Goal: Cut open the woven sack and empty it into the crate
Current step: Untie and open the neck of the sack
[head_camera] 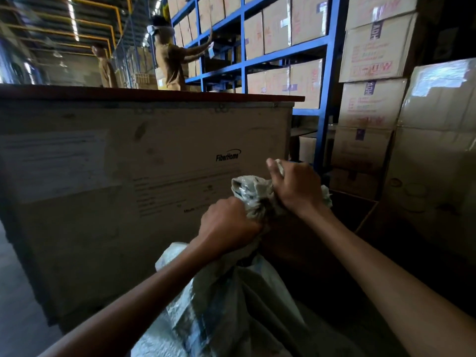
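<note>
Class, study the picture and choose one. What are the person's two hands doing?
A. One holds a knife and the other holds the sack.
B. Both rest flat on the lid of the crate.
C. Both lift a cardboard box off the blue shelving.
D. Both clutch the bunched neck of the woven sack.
D: the left hand and the right hand are both curled round the gathered neck of the woven sack, in front of the FiberHome crate.

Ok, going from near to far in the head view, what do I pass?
The woven sack, left hand gripping its neck, right hand gripping the bunched top, FiberHome box, person reaching into the blue rack, second person beyond.
</note>
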Action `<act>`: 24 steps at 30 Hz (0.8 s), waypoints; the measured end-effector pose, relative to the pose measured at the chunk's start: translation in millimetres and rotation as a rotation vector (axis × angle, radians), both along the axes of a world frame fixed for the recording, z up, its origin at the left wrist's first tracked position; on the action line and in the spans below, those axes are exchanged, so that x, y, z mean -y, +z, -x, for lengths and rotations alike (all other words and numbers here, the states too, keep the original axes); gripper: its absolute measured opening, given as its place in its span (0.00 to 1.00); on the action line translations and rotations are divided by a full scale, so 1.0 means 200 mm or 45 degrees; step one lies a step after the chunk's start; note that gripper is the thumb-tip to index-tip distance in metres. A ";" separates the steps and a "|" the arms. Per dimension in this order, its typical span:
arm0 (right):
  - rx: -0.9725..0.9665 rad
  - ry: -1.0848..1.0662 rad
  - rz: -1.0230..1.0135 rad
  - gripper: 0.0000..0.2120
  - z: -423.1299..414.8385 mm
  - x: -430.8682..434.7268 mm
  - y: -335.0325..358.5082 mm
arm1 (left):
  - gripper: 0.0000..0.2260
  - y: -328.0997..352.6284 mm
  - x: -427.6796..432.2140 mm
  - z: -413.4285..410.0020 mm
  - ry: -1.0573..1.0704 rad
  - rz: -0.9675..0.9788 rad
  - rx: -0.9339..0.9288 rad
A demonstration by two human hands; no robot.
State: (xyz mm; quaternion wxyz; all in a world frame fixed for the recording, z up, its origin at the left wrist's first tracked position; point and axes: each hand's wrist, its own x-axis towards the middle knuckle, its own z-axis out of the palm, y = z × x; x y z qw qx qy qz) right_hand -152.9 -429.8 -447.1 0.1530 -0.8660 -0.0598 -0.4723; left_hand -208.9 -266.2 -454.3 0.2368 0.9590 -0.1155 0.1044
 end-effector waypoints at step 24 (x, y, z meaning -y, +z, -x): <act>-0.307 0.147 -0.698 0.28 -0.15 0.25 -0.02 | 0.43 0.02 -0.12 -0.01 -0.179 0.082 -0.313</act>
